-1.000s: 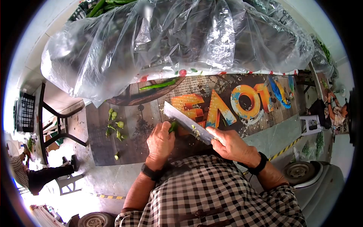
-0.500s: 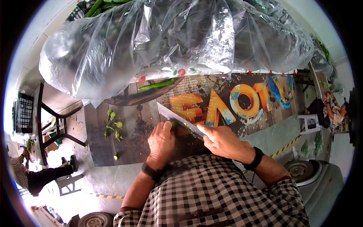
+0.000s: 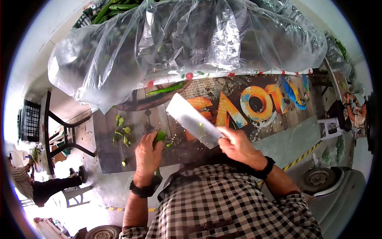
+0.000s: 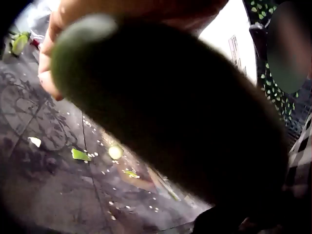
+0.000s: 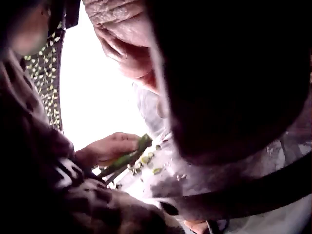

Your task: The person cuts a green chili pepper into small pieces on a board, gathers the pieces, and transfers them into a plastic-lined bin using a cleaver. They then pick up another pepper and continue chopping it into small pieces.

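Note:
My left hand (image 3: 148,156) grips a long green pepper (image 3: 160,136), whose cut end shows past the fingers; its other end points back under the wrist. In the left wrist view the pepper (image 4: 68,63) is a dark, blurred shape across most of the picture. My right hand (image 3: 240,146) holds a cleaver (image 3: 195,121) by the handle, its broad blade slanting up and left, apart from the pepper. Small green pieces (image 3: 169,144) and pale seeds lie on the printed tabletop (image 3: 115,159) between the hands. Several cut pepper tops (image 3: 126,130) lie left of my left hand.
Clear plastic sheeting (image 3: 187,40) spans the far side, with green peppers (image 3: 115,8) in a crate at its upper left. One whole pepper (image 3: 165,89) lies near the sheeting. A dark surface dotted with green bits (image 5: 46,73) shows low beside the checked shirt.
My left hand has moved left with the pepper, away from the blade. The cleaver has been raised and turned so its flat side shows; my right hand has shifted slightly right.

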Demonstrator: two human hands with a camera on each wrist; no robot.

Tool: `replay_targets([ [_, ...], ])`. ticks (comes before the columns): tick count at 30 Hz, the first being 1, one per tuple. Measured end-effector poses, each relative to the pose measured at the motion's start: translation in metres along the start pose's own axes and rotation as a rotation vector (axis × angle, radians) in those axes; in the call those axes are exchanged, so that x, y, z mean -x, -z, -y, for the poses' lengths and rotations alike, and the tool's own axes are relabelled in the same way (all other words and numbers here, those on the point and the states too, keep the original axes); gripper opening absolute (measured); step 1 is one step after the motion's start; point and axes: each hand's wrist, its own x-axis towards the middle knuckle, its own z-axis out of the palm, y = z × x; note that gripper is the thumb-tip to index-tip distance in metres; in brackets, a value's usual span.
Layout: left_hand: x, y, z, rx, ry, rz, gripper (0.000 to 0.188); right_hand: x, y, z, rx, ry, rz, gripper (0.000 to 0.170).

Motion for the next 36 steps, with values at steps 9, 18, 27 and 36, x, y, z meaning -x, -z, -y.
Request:
replay_targets([
  [9, 0.026, -0.016, 0.011, 0.277, 0.024, 0.125, 0.031, 0.036, 0.037, -0.006, -0.144, -0.332, -0.243, 0.044],
  [18, 0.025, -0.048, -0.019, 0.295, -0.157, 0.466, 0.029, 0.02, -0.041, 0.017, 0.186, 0.031, -0.156, 0.044],
  [27, 0.037, 0.006, 0.022, 0.22, 0.012, 0.252, 0.031, -0.054, -0.105, 0.041, -0.045, 0.172, 0.036, 0.041],
  [36, 0.06, 0.0, 0.017, 0.341, -0.15, 0.392, 0.033, -0.053, 0.055, 0.027, 0.057, -0.199, 0.399, 0.034],
])
